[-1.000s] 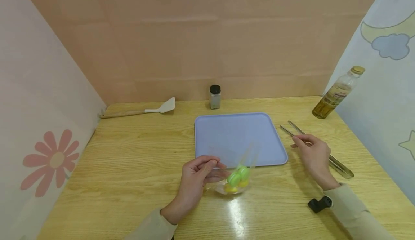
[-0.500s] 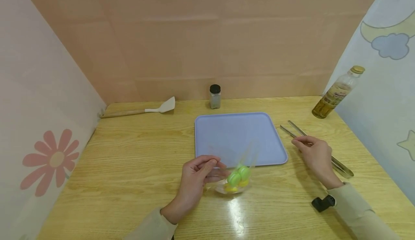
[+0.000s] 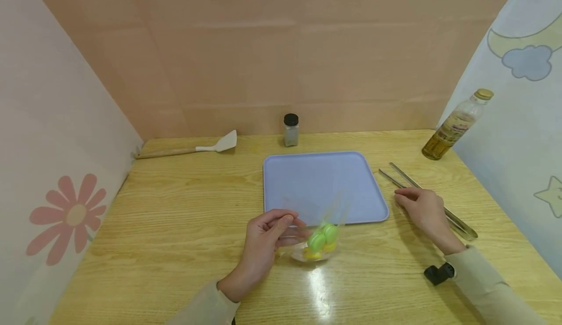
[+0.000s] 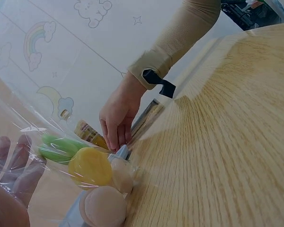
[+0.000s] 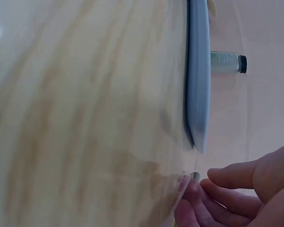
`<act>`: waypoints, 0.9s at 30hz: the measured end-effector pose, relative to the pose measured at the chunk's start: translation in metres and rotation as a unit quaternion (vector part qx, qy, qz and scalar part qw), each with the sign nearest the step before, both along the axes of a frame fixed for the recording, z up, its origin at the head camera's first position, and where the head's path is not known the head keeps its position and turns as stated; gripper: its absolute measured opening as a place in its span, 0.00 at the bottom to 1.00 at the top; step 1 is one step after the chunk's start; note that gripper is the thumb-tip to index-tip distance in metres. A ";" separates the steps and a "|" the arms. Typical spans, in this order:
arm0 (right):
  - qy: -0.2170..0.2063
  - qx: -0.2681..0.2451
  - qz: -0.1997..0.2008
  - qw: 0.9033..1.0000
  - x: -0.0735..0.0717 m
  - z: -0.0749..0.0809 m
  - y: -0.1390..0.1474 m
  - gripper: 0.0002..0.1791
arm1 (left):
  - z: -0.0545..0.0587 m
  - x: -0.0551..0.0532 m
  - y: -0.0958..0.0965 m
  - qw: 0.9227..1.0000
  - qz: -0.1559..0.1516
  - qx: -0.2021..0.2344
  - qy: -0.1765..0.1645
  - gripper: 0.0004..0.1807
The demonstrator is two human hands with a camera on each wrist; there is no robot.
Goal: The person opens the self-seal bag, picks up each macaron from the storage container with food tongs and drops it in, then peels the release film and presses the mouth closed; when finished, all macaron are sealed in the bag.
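Observation:
My left hand [image 3: 263, 247] pinches a clear plastic bag [image 3: 335, 213] between thumb and fingers, just in front of the tray. Inside it are green macarons [image 3: 322, 237] and yellow ones; the left wrist view also shows a yellow macaron [image 4: 90, 166] and a pale one [image 4: 105, 206]. On the right, my right hand [image 3: 423, 213] hovers over metal tongs [image 3: 456, 220], which lie on the table with their arms spread. Its thumb and fingers are loosely bent with a gap between them in the right wrist view. Part of the tongs is hidden under this hand.
A lilac tray [image 3: 325, 178] lies mid-table, with a black-capped jar [image 3: 291, 131] behind it. A white-headed spatula [image 3: 226, 142] is at the back left. At the back right stands a bottle of amber liquid [image 3: 452, 130]. Walls border the table on both sides.
My right hand has eased off the tongs' near arm and shifted slightly back. The tongs have stayed where they lie. My left hand and the bag have hardly moved.

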State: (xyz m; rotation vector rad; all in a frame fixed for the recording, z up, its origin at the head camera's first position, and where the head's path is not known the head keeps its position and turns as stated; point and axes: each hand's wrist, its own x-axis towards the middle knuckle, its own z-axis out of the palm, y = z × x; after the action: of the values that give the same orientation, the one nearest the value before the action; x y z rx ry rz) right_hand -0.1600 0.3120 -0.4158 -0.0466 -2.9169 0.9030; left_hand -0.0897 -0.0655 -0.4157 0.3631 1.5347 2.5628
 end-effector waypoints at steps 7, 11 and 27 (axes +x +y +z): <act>0.008 -0.004 0.017 1.000 0.008 0.014 -0.001 0.24 | 0.000 0.000 -0.001 1.000 -0.001 0.001 0.004 0.09; 0.047 -0.017 0.024 0.998 0.017 0.025 -0.005 0.26 | 0.000 0.001 -0.001 1.000 -0.002 -0.001 0.006 0.09; 0.055 -0.322 0.354 0.876 0.037 0.043 -0.084 0.26 | -0.001 0.000 -0.001 1.000 0.003 0.014 0.001 0.09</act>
State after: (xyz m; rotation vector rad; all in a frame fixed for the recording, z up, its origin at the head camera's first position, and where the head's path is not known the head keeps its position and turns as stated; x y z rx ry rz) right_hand -0.1227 0.2277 -0.3731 1.0390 -2.3651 1.8523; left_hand -0.0896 -0.0669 -0.4163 0.3633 1.5045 2.5913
